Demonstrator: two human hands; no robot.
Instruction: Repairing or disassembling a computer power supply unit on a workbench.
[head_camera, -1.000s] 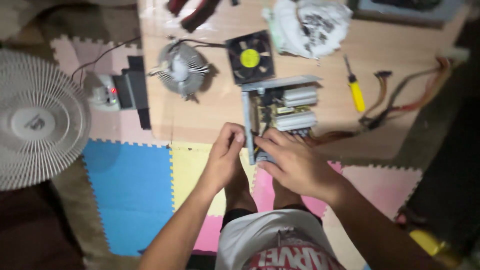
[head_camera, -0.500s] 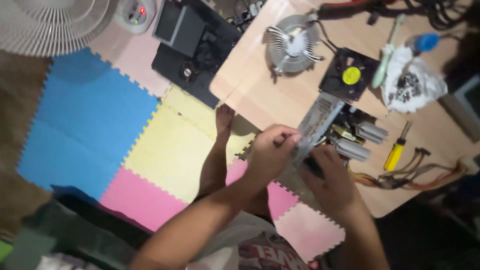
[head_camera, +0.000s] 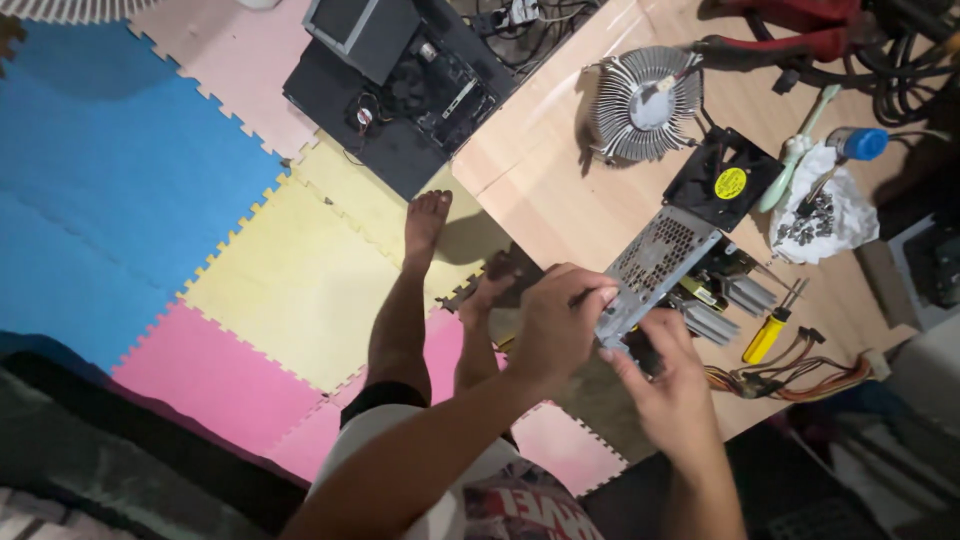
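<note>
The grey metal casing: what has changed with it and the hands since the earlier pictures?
The grey metal casing has been tilted up off the wooden table, its perforated side now facing up. Left hand and right hand keep gripping its near end. The yellow screwdriver and black fan stayed put.

Your head view was evenly but dimly lit, warm in tone. A soft glare streaked the wooden tabletop (head_camera: 560, 190) near its upper edge. Your foot (head_camera: 425, 225) cast a blurred shadow onto the yellow foam mat (head_camera: 300, 290). The lower left and right corners fell into darkness. Both your hands (head_camera: 560, 325) showed slight motion blur; the heatsink fan (head_camera: 640, 100) stayed fairly sharp.
</note>
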